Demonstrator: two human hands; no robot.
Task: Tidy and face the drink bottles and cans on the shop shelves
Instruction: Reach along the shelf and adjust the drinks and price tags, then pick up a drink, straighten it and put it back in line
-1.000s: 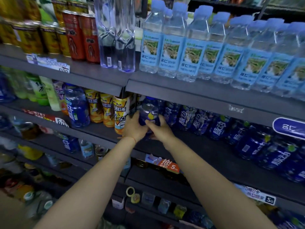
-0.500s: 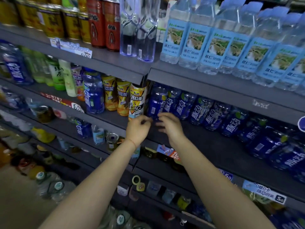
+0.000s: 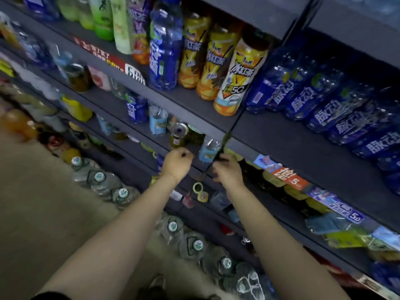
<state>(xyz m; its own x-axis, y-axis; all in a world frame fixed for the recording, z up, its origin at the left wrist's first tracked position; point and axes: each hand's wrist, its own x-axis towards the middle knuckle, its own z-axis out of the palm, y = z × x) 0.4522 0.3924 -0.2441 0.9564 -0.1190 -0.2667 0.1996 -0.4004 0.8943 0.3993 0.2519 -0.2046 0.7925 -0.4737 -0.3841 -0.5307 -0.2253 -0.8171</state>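
My left hand [image 3: 177, 163] hovers in front of the lower shelf with its fingers curled in and nothing in them. My right hand [image 3: 227, 171] is beside it, fingertips close to a small water bottle with a light blue label [image 3: 208, 150]; blur hides whether they touch it. A jar with a round lid [image 3: 178, 135] stands just left of that bottle. One shelf up are yellow iced-tea bottles [image 3: 236, 76], a tall blue bottle [image 3: 165, 50] and a row of dark blue bottles [image 3: 324, 105] running right.
Large water jugs [image 3: 100, 177] stand on the floor along the shelf foot. Price tags [image 3: 289, 177] line the shelf edges. A dark upright divider [image 3: 236, 120] splits the shelf bays. Green tea bottles [image 3: 101, 18] fill the upper left.
Both hands have left the blue bottle on the middle shelf and dropped to the shelf below. The view has tilted downward, so the water-bottle shelf is out of frame.
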